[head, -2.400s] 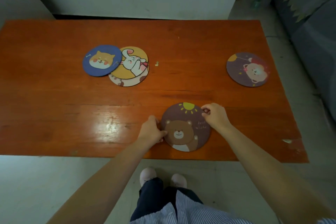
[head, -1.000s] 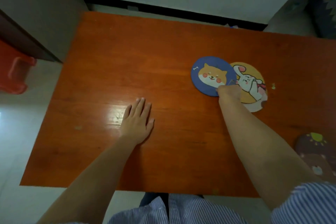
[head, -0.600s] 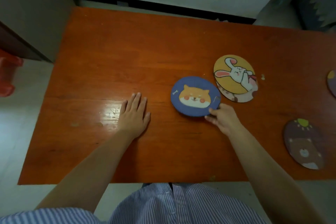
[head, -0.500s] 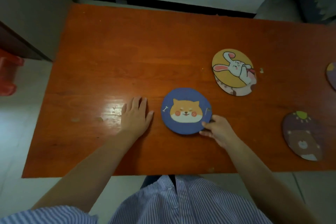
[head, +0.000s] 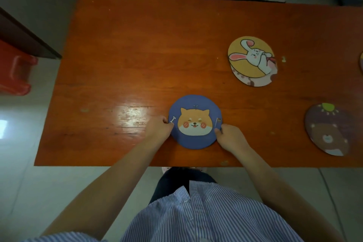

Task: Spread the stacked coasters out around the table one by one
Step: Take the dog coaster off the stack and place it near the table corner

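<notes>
Blue dog coaster [head: 194,122] lies flat between both hands, left fingers [head: 166,122] and right fingers [head: 218,131] pinching opposite edges; the remaining stack [head: 252,61] sits far-right, nearer the right hand [head: 228,136].

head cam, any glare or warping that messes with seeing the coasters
Head view: a bright glare patch sits on the table left of the dog coaster, not on it; wide-angle distortion stretches the bear coaster into an oval near the right edge; the rabbit coaster reads clearly; the room is dim.
</notes>
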Demonstrator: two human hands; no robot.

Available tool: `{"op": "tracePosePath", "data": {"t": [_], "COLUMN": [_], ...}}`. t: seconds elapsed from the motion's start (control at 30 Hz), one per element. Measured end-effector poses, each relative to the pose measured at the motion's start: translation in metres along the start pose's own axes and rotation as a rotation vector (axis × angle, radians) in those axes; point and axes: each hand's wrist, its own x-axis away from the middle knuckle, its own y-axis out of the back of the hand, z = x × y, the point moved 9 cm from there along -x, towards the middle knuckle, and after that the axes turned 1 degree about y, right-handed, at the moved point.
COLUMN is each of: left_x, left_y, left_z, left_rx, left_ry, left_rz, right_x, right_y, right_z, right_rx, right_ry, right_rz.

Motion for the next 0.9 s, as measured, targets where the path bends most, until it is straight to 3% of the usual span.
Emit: {"op": "tracePosePath", "data": {"t": [0.27,0.7,0.9], "left_x": [0.013,0.019,0.024], "left_y": [0.002,0.014,0.012], "left_z": [0.019,0.007,0.009], "left_rx": [-0.060,0.025,-0.123], "left_ry": [0.000,-0.063,-0.062], "left_rz": [-0.039,-0.259,-0.254], "right_x": [0.007,-0.004,0.002], "right_y": [-0.018,-0.005,0.013], "right_z": [-0.004,0.008,0.011], "right_rx": [0.021,0.099,0.194], "right_ry": [-0.002,0.140,0.189], "right_rz": [0.127,-0.036,-0.186]}}
